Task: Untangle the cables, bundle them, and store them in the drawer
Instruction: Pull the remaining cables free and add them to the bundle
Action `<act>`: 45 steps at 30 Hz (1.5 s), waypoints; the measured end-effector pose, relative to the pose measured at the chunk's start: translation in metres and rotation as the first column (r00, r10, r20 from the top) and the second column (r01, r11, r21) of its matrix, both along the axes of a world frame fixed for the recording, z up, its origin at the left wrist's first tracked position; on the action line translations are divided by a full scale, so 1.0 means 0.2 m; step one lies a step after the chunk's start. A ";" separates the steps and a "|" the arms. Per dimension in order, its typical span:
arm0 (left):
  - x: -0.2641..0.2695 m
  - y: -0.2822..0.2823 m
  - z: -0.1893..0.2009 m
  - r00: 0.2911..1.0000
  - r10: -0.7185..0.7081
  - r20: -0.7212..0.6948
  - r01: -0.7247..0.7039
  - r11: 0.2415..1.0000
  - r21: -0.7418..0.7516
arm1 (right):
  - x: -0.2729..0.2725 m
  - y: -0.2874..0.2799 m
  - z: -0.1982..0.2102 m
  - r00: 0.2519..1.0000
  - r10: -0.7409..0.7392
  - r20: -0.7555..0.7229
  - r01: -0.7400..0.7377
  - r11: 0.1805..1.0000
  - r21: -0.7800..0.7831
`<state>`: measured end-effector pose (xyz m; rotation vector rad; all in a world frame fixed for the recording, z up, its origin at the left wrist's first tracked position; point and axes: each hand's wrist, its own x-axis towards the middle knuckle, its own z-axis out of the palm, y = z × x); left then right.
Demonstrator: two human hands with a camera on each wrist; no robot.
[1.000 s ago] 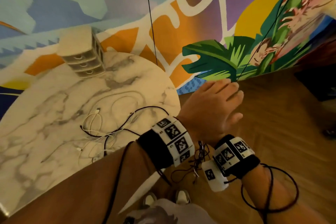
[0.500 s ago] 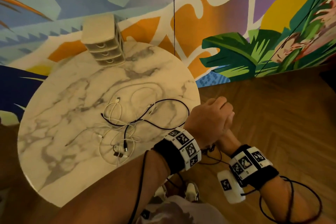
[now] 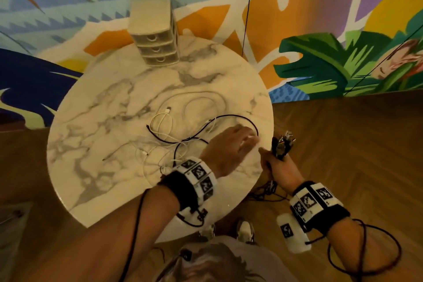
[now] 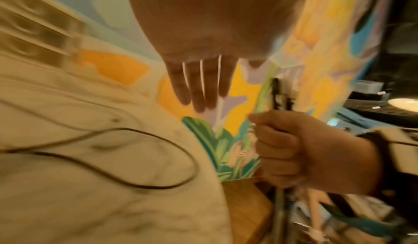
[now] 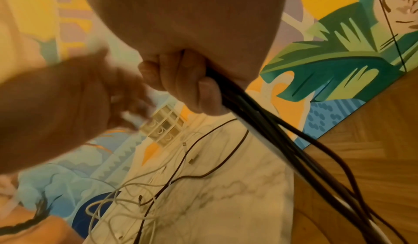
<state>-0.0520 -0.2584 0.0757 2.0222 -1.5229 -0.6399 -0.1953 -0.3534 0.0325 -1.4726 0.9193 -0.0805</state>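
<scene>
Cables [image 3: 183, 135], white and black, lie knotted near the middle of the round marble bench [image 3: 96, 144], none yet bundled or stored. At about three o'clock, just off the bench edge, my right hand [image 3: 278, 167] has its grip clamped on a gathered bunch of black leads [image 5: 267, 122]; their connector ends stick up above my fist and the slack trails toward the floor, held aside, I judge, so they stay clear of the tangle. My left hand [image 3: 231, 146] reaches over the bench at about four o'clock, fingers [image 4: 199, 85] straight and together, grip holding nothing, hovering by the outer loop of the black cable [image 4: 140, 160], probably to draw that strand free first. At twelve o'clock, against the mural wall, stands the small drawer unit [image 3: 155, 36], three drawers all closed; what they hold cannot be seen, and one must be opened before any bundle goes in.
</scene>
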 end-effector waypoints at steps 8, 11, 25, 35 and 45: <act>0.34 0.61 -0.29 0.846 -0.292 0.447 -0.170 0.646 0.744 | 0.07 0.09 -0.04 0.998 0.057 0.015 -0.058 0.997 0.046; 0.33 0.65 -0.33 0.813 -0.308 0.494 -0.235 0.604 0.762 | 0.09 0.13 -0.07 0.995 0.103 -0.016 -0.102 0.993 0.060; 0.28 0.64 -0.33 0.904 0.050 0.425 -0.178 0.947 0.266 | 0.26 0.27 0.08 0.981 0.178 0.072 -0.186 0.975 0.123; 0.29 0.75 -0.50 0.870 -0.035 0.492 -0.185 0.901 0.393 | 0.23 0.29 0.05 0.988 0.156 0.020 -0.157 0.981 0.117; 0.23 0.61 0.01 0.801 0.493 -0.339 -0.529 0.848 -0.017 | 0.33 0.37 0.06 0.968 0.227 0.103 -0.237 0.967 0.093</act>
